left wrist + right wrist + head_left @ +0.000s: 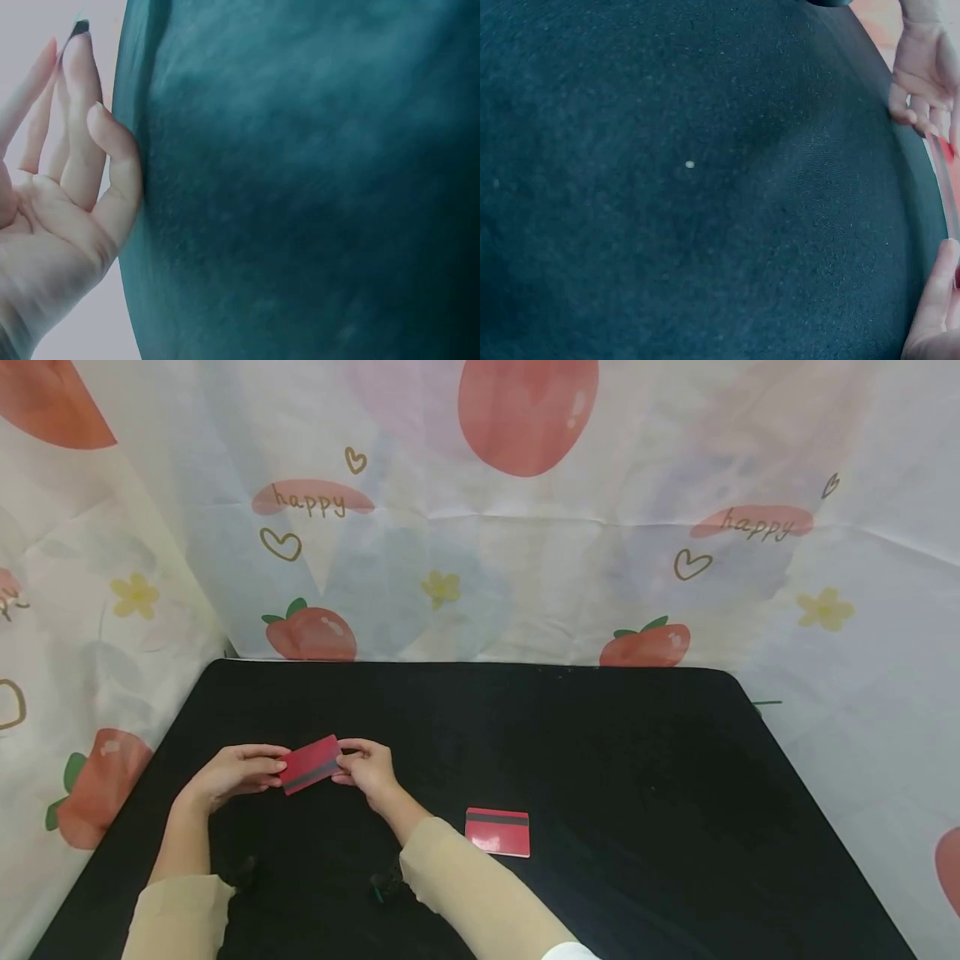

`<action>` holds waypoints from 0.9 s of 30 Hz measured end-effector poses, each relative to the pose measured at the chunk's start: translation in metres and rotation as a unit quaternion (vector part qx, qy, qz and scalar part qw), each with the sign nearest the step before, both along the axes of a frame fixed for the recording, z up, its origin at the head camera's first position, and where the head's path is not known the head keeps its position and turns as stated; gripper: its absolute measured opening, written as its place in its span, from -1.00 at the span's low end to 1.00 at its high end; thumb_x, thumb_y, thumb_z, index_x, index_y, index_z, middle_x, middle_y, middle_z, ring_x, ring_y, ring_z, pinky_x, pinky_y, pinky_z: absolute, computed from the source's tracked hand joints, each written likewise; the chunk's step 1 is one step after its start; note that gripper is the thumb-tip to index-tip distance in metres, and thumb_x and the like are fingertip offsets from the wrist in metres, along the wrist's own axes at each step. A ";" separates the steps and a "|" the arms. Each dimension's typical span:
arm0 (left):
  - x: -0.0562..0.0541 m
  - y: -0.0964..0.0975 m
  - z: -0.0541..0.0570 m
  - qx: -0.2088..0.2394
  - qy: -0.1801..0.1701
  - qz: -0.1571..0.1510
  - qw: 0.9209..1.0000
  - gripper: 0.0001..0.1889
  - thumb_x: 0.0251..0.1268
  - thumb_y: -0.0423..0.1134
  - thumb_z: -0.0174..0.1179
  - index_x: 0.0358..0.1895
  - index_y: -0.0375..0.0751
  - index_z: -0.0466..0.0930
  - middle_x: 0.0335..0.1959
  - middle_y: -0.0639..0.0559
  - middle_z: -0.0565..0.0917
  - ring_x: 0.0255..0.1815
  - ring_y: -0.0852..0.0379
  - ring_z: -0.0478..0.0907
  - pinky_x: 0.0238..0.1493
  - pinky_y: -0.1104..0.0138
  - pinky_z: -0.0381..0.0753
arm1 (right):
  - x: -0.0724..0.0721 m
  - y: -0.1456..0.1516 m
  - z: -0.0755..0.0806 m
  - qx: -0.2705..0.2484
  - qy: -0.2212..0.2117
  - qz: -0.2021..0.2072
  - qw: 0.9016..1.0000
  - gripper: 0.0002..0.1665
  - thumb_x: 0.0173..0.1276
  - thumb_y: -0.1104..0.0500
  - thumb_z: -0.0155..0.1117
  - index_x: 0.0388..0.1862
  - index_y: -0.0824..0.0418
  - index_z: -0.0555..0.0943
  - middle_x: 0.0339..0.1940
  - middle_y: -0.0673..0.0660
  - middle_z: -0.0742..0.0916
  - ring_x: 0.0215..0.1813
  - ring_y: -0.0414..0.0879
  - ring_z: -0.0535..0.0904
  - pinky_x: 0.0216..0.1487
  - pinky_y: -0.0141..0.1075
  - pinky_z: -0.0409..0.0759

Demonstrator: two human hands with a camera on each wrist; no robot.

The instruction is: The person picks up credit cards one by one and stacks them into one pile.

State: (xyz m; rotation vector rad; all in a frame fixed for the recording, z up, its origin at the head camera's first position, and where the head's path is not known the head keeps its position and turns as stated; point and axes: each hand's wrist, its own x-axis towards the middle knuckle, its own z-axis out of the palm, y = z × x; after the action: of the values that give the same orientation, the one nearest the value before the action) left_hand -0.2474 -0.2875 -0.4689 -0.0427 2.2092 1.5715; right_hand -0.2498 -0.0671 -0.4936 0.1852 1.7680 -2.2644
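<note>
Between the two hands a red card with a dark stripe is held up, tilted so its right end sits higher. My left hand pinches its left end, thumb in front. At the opposite end my right hand pinches the edge between thumb and fingers. A second red card with a dark stripe near its far edge lies flat on the black table, just beyond the right forearm. In the right wrist view the held card shows nearly edge-on at the right.
The black table spreads out to the right of the hands. White printed cloth with fruit, hearts and "happy" lettering hangs behind the table and at its sides. A small dark object shows beside the right sleeve.
</note>
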 end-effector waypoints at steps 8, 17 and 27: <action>0.000 0.011 -0.005 0.098 -0.032 0.048 0.993 -0.65 0.20 -0.19 0.21 0.07 -0.07 0.52 -0.29 0.20 0.61 -0.34 0.21 0.60 -0.20 0.40 0.62 | -0.004 0.002 -0.001 -0.032 -0.011 -0.043 0.999 -0.74 0.16 0.48 0.16 -0.16 0.36 0.61 -0.56 0.12 0.60 -0.57 -0.19 0.57 -0.43 -0.31 0.66; -0.001 0.016 -0.008 0.117 -0.026 0.087 0.989 -0.76 0.16 -0.18 0.25 -0.08 0.15 0.62 -0.33 0.27 0.63 -0.39 0.26 0.62 -0.24 0.44 0.62 | -0.003 0.013 -0.001 -0.018 0.026 0.007 0.999 -0.62 0.16 0.48 0.15 -0.02 0.29 0.53 -0.41 0.31 0.67 -0.41 0.08 0.69 -0.38 -0.22 0.67; 0.000 0.019 0.004 0.111 -0.042 0.097 0.988 -0.58 0.12 -0.13 0.27 0.11 0.10 0.54 -0.30 0.23 0.62 -0.39 0.22 0.65 -0.27 0.43 0.63 | -0.007 0.021 0.002 0.003 0.052 0.049 0.997 -0.42 0.16 0.51 0.16 0.19 0.22 0.47 -0.29 0.28 0.69 -0.33 0.09 0.69 -0.32 -0.22 0.66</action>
State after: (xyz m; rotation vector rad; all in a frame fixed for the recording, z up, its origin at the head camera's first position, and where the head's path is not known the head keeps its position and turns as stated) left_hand -0.2470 -0.2688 -0.4653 -0.2603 2.0042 1.8754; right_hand -0.2568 -0.0461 -0.4917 -0.0175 1.7926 -2.2373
